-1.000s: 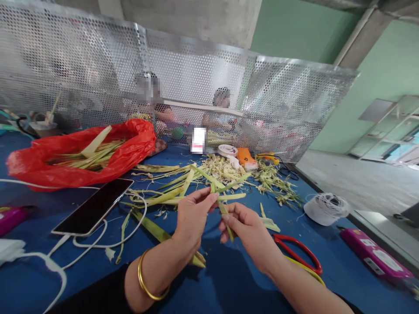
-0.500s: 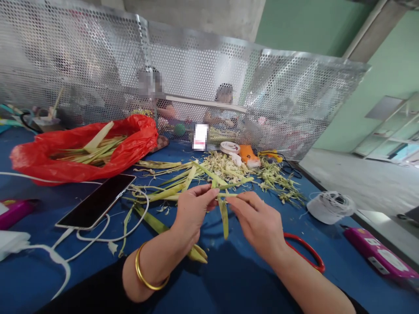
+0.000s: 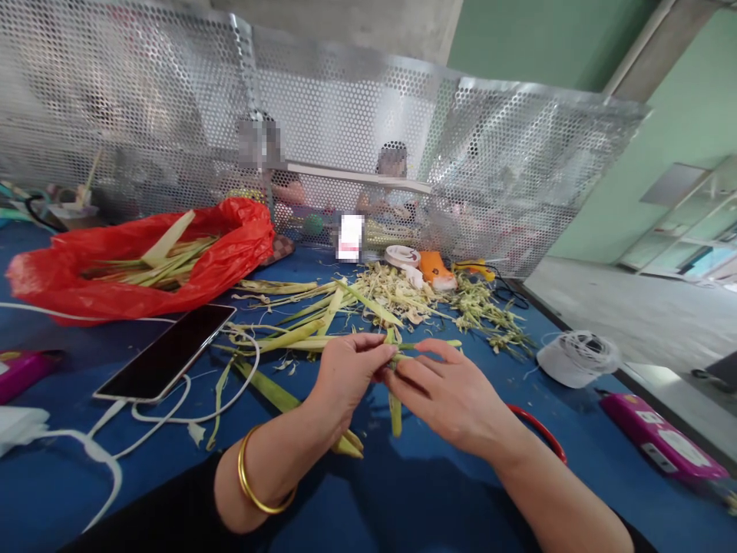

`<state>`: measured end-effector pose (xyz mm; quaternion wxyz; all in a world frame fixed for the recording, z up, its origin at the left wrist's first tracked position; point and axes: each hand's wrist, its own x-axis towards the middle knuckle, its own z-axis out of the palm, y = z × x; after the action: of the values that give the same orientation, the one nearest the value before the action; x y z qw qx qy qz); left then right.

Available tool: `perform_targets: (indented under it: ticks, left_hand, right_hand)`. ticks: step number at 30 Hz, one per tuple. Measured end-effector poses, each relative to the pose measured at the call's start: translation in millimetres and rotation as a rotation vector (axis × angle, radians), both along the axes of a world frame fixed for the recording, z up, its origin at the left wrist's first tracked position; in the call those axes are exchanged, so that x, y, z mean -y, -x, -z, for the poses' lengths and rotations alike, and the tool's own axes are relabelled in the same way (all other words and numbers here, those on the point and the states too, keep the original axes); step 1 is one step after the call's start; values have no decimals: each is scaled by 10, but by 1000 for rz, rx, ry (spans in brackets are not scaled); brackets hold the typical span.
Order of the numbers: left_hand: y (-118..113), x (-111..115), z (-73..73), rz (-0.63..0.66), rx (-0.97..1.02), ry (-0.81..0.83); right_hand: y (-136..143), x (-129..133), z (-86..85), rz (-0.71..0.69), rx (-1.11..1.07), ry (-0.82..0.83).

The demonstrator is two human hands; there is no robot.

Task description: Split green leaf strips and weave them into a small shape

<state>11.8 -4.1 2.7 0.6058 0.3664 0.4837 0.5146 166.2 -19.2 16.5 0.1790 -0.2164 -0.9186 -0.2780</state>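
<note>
Over the middle of the blue table, my left hand (image 3: pixel 348 376) pinches several crossed green leaf strips (image 3: pixel 394 411) between thumb and fingers. One strip hangs down below the fingertips and another sticks out to the right. My right hand (image 3: pixel 446 388) is closed on the same strips from the right, its fingertips touching those of the left. Where the strips cross is mostly hidden by the fingers. A broad green leaf (image 3: pixel 276 388) lies under my left forearm. Beyond the hands lie more long leaves (image 3: pixel 299 336). A red scissor-like handle (image 3: pixel 538 430) shows partly behind my right forearm.
A red plastic bag (image 3: pixel 46 269) of leaves and a phone (image 3: pixel 166 353) on a white cable are at left. Trimmed scraps (image 3: pixel 397 292) pile behind my hands. At right sit a white string roll (image 3: pixel 579 359) and a purple box (image 3: pixel 662 434). Perforated metal screens (image 3: pixel 345 100) stand behind; people are beyond.
My right hand has moved left to meet my left hand, its fingers now folded over the crossing strips. The strip that stretched between the hands is mostly covered. The view has shifted slightly.
</note>
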Motion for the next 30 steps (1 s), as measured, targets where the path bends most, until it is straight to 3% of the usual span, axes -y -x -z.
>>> perform_targets:
  ticks: [4,9,15,20,24,30]
  left_hand:
    - [-6,15,-24,27,-10,8]
    - [-31,24,-32,26,36,-29]
    - [-71,65,26,98,32,-125]
    - [-64,85,30,145,2,-107]
    - [-66,92,16,134,25,-106]
    - [-96,117,15,152,-1,-159]
  right_hand:
    - [18,46,33,-10,10,-74]
    - [55,73,103,67,-343,-39]
    - [48,13,155,212,-766,293]
    - [48,-30,182,390,-966,649]
    - [49,-33,150,473,-1003,738]
    - [33,-72,156,488,-990,813]
